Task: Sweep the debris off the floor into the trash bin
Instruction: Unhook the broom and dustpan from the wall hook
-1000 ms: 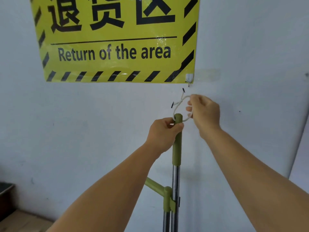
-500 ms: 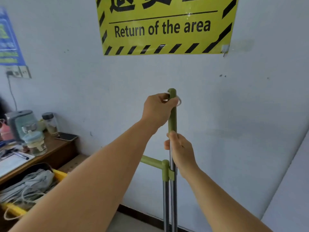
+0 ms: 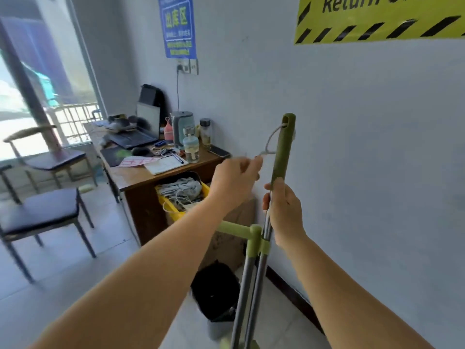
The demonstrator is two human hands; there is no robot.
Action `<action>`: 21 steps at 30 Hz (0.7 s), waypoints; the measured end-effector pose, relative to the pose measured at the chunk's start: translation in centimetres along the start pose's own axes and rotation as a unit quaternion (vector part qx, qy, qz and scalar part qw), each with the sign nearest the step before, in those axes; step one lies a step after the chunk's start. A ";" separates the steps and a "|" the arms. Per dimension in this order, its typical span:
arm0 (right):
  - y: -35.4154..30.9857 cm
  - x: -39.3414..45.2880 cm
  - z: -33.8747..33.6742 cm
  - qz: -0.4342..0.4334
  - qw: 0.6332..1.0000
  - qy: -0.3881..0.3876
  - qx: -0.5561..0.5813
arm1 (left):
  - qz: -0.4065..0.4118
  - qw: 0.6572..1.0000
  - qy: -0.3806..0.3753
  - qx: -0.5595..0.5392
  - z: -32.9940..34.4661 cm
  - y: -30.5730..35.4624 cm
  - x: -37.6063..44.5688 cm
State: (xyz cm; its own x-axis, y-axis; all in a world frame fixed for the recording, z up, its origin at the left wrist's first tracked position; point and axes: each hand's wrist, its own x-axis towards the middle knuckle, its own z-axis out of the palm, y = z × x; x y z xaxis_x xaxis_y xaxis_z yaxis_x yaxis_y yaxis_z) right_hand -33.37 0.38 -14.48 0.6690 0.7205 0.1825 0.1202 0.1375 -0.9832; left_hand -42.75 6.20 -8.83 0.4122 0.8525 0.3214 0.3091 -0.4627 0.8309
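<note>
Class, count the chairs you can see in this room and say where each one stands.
2. One chair stands in the left foreground; the other chair is behind it, near the window. More may be hidden out of frame.

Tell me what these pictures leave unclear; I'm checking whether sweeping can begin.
- Broom head: head view, the paired grey metal poles run off the bottom edge.
- Floor debris: none discernible; the pale tiled floor is blurred.
- Black-lined trash bin: its contents are dark, and the poles cross it.
- Left hand at the white hanging cord: motion blur hides its grip.
</note>
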 end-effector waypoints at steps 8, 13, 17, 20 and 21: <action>0.4 -3.9 8.6 0.040 0.981 -0.164 0.095 | -0.137 0.927 -0.230 0.264 -6.6 -9.9 -7.7; 0.4 -9.3 14.8 0.029 0.949 -0.296 0.108 | -0.217 0.891 -0.196 0.348 -10.7 -13.1 -11.7; -0.6 -13.6 20.0 0.063 0.903 -0.405 0.127 | -0.295 0.883 -0.184 0.315 -16.3 -15.9 -15.2; -1.1 -16.3 24.4 0.087 0.880 -0.453 0.114 | -0.356 0.873 -0.172 0.285 -20.6 -17.9 -17.3; -1.1 -17.3 26.2 0.089 0.883 -0.450 0.103 | -0.366 0.875 -0.160 0.274 -21.8 -18.7 -17.9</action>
State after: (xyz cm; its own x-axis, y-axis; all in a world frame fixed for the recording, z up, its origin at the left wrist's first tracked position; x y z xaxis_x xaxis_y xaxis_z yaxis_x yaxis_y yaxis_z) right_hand -64.29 5.61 -16.39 -0.2004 0.9786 0.0468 -0.1252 0.0218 -0.9919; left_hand -74.63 4.87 -20.27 0.1230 0.8979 -0.4227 0.9191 0.0576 0.3899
